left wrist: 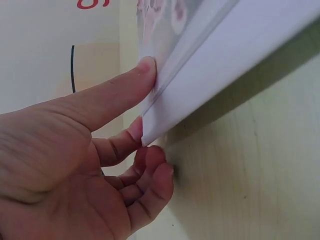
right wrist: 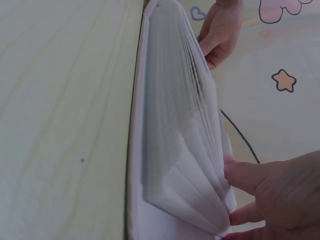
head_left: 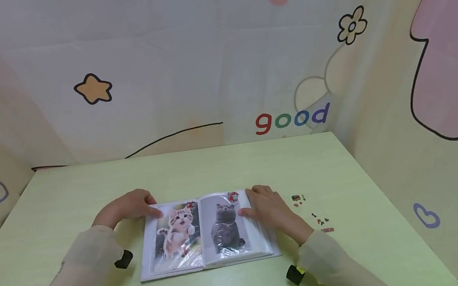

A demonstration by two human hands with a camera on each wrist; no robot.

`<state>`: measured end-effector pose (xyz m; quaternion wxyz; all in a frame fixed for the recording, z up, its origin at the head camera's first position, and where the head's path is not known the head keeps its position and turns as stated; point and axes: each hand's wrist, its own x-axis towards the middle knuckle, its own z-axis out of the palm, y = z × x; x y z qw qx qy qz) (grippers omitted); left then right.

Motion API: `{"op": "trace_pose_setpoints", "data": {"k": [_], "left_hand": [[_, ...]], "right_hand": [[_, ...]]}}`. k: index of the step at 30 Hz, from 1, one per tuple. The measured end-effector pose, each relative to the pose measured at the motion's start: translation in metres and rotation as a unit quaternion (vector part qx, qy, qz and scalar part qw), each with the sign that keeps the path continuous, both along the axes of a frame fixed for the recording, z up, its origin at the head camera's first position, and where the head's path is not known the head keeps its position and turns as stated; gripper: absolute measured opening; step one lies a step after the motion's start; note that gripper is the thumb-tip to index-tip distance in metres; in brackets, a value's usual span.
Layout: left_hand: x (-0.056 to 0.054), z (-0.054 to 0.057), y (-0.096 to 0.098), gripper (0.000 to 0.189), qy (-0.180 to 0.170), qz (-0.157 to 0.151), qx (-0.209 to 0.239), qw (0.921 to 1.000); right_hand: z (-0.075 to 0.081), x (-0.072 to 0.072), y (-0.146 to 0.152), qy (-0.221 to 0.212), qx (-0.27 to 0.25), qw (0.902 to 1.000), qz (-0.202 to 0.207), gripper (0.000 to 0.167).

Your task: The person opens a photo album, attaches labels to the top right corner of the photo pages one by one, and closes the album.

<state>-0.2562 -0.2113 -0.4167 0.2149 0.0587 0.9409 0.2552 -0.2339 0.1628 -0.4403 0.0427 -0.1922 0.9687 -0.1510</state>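
A photo album (head_left: 148, 251) lies spread on the table, its pages in shiny clear sleeves. The left page shows a striped kitten picture (head_left: 180, 224), the right one a grey cat picture (head_left: 226, 229); small stickers sit at their upper corners. My left hand (head_left: 132, 207) grips the album's upper left edge, thumb over the page and fingertips at the cover's rim in the left wrist view. At the upper right, my right hand (head_left: 270, 208) holds the outer edge of the page stack (right wrist: 175, 125), thumb on the grey cat's page and fingers at the edge.
Several small loose stickers (head_left: 320, 221) lie on the pale green table (head_left: 368, 251) to the right of my right hand. Behind and beside the table hang printed cloth walls (head_left: 187, 64). Small black devices (head_left: 295, 274) are worn at both wrists.
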Motion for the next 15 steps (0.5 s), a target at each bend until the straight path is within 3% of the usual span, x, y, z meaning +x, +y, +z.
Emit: {"op": "trace_pose_setpoints", "data": {"k": [6,15], "left_hand": [[0.007,0.011,0.003,0.041,-0.005,0.024,0.041,0.9989],[0.019,0.040,0.017,0.048,0.027,0.053,0.085,0.9946]], "right_hand": [[0.001,-0.002,0.004,0.000,-0.002,0.9999,0.010,0.067],[0.004,-0.004,0.008,-0.008,-0.040,0.9990,0.018,0.064]]}}
